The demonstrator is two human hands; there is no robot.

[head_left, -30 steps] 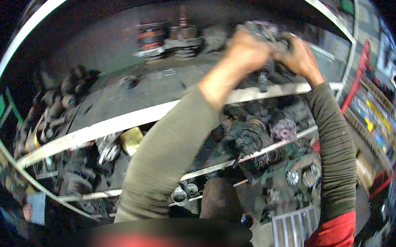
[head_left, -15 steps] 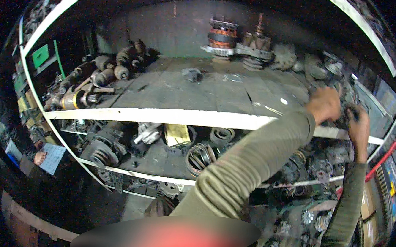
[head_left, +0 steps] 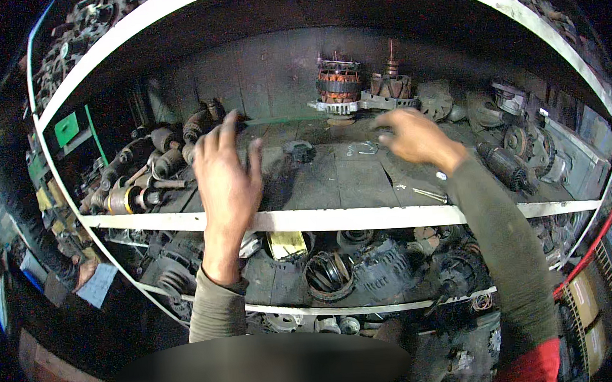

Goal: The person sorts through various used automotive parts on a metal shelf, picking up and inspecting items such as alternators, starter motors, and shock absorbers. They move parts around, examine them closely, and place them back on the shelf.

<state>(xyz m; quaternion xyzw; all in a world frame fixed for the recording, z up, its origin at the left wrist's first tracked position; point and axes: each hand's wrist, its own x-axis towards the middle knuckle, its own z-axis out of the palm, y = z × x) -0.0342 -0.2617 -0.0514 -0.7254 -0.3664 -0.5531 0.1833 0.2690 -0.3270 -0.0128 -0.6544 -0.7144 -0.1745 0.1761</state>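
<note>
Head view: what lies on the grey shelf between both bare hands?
The head view shows a small, lumpy black part and a thin, bent, silvery piece.

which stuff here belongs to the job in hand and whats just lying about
Likely involved:
cylindrical parts, near the open left hand
copper-wound part, near the open right hand

Lying about:
yellow piece, on the lower shelf
dark slotted housing, same shelf
green panel, towards the left

The person's left hand (head_left: 227,176) hangs splayed near cylindrical armatures (head_left: 169,162) on a grimy shelf (head_left: 359,178); the right hand (head_left: 419,139), loosely bent, hovers before a copper-wound stator (head_left: 339,83). Below, a yellow box (head_left: 287,245) sits left of a dark alternator (head_left: 382,271).
</note>
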